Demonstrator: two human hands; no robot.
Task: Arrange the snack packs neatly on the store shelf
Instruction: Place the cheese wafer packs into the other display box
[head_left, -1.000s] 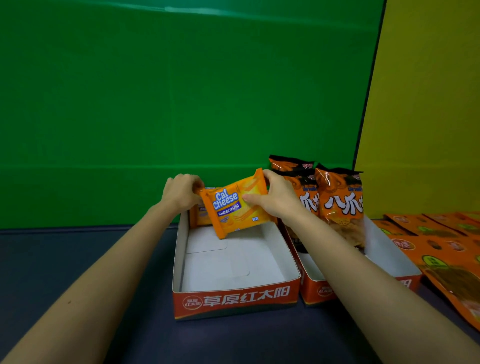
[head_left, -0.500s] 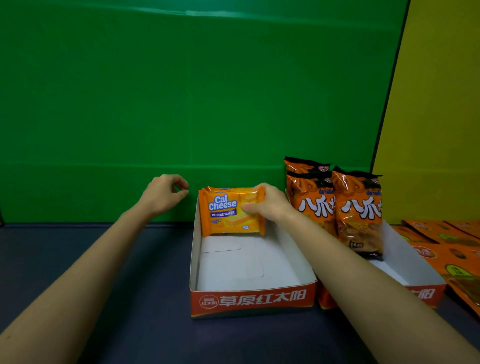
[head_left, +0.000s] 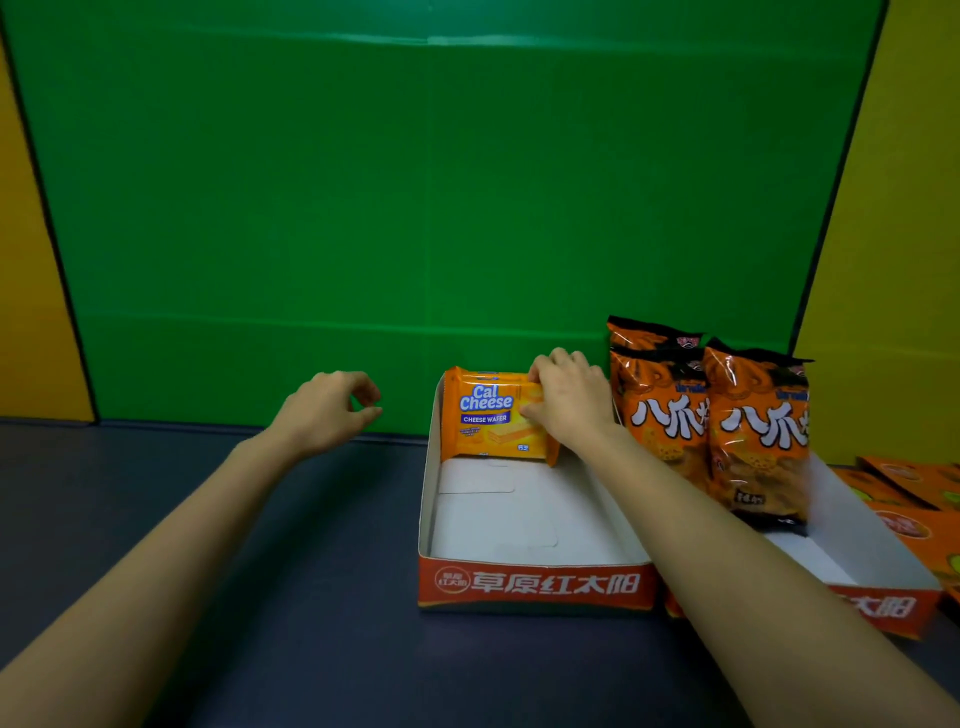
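Observation:
An orange Cal Cheese wafer pack stands upright at the back of an open display box with a red front. My right hand grips the pack's right end, fingers over its top edge. Another pack's top edge shows just behind it. My left hand hovers to the left of the box, above the dark shelf surface, fingers loosely curled and holding nothing. Three orange and black snack bags stand upright in a second box on the right.
A green panel forms the back wall, with yellow panels at both sides. Flat orange packs lie on the shelf at the far right. The dark shelf surface stretches left of the boxes.
My left hand let go of the wafer pack and drew away to the left. My right hand turned the pack from tilted to upright and set it at the back of the box.

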